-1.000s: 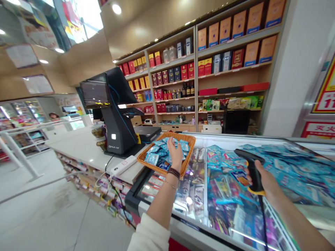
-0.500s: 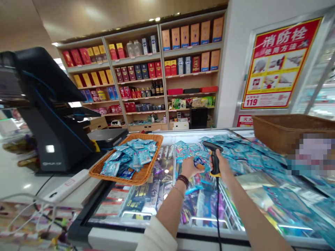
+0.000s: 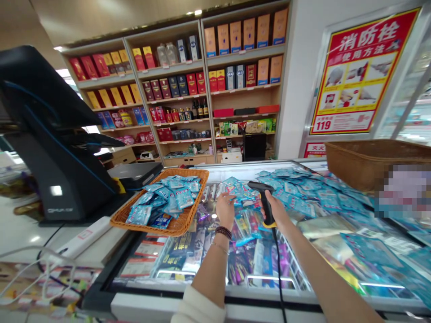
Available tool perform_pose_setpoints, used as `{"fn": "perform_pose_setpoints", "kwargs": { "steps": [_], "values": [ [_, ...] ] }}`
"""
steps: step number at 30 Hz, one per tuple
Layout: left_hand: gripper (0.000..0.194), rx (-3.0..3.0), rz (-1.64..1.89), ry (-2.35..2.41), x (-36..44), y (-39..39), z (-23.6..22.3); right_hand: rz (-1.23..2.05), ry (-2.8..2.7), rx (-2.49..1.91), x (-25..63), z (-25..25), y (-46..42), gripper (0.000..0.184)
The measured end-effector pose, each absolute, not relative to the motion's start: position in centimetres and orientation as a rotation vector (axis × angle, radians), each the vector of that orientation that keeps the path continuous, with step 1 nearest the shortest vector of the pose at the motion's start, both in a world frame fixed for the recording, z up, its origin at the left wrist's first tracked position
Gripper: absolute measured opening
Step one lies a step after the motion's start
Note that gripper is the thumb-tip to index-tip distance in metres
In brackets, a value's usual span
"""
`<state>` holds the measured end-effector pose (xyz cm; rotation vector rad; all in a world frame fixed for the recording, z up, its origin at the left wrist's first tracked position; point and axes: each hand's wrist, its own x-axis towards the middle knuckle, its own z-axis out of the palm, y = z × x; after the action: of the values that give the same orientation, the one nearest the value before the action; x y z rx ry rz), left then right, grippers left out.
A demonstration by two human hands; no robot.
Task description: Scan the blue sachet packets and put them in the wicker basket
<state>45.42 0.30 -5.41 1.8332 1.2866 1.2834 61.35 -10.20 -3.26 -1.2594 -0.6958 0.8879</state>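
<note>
My right hand point(image 3: 272, 208) grips a black and yellow barcode scanner point(image 3: 265, 202) upright, its cable hanging down over the freezer. My left hand point(image 3: 225, 207) hovers above the freezer's glass top, left of the scanner, fingers loosely apart and nothing visible in them. Beyond its fingertips lie small blue packets point(image 3: 244, 190) on the glass. A larger spread of blue packets point(image 3: 299, 197) covers the glass to the right. At left, an orange wicker basket point(image 3: 188, 224) holds a heap of similar blue packets point(image 3: 168, 197).
A black checkout terminal point(image 3: 50, 148) stands at the far left, near a white power strip point(image 3: 82, 237) with cables. At right sits a brown basket point(image 3: 357, 161). Frozen goods show through the freezer glass point(image 3: 182, 251). Shelves of boxed goods point(image 3: 188, 85) line the back wall.
My left hand held a blue and orange packet beside the scanner; it has moved left and the packet no longer shows in it. The scanner has shifted slightly left.
</note>
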Motion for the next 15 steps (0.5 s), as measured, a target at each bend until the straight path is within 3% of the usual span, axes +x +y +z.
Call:
{"fn": "perform_pose_setpoints", "kwargs": {
  "steps": [5, 10, 13, 15],
  "values": [
    [0.036, 1.925, 1.119, 1.347, 45.0, 0.2, -5.0, 0.92, -0.675, -1.291, 61.4, -3.3, -10.0, 0.062],
    [0.026, 1.804, 1.194, 1.328, 45.0, 0.8, -5.2, 0.922, -0.691, -1.288, 61.6, -3.9, -9.7, 0.061],
    [0.009, 1.718, 1.207, 1.343, 45.1, 1.3, -5.8, 0.91, -0.72, -1.261, 61.4, -4.3, -9.5, 0.059],
    [0.014, 1.652, 1.259, 1.338, 45.1, 1.7, -6.2, 0.883, -0.702, -1.25, 61.1, -4.4, -9.5, 0.058]
  ]
}}
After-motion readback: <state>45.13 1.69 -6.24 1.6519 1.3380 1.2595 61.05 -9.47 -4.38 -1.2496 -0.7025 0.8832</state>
